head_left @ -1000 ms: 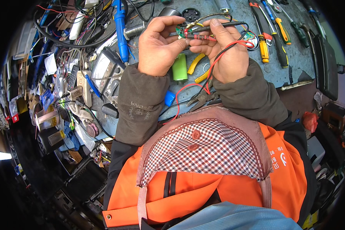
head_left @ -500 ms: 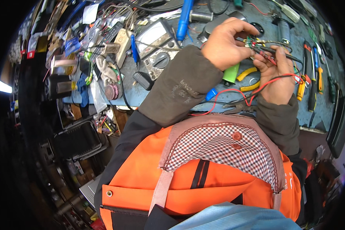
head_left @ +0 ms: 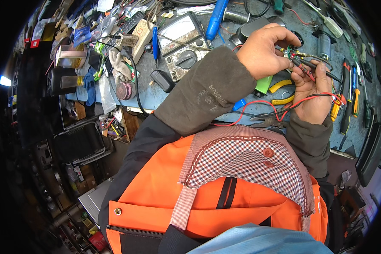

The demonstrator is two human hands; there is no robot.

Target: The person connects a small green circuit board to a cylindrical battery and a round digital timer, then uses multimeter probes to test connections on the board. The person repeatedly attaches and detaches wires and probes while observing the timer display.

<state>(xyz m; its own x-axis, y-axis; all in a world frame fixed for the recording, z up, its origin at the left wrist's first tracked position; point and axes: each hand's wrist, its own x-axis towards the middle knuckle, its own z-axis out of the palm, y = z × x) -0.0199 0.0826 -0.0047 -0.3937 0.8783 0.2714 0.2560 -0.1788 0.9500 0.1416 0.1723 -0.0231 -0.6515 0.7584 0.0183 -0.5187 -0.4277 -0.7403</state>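
- Board [head_left: 289, 54] is sitting, in the head view, at the fingertips of my left hand [head_left: 264, 51], raised over the bench [head_left: 154, 98].
- My left thumb and forefinger are pinching it, leaving hardly any gap.
- My right hand [head_left: 313, 94] is holding two probes [head_left: 305, 73], one red and one black, its thumb and fingers closing around them.
- Both probes are pointing at the board; their tips are looking too small for me to tell whether they are touching it.
- A red lead [head_left: 258, 101] is running from my right hand leftward to the top of the apron [head_left: 237, 156].
- Beyond my left sleeve, a meter [head_left: 185, 46] is lying dial up.
- Near my left wrist, a green cylinder [head_left: 263, 85] is lying partly hidden, two curved yellow pieces [head_left: 280, 86] resting to its right.
- Past my right fingers, a silver cylinder [head_left: 324, 46] is resting on the bench.
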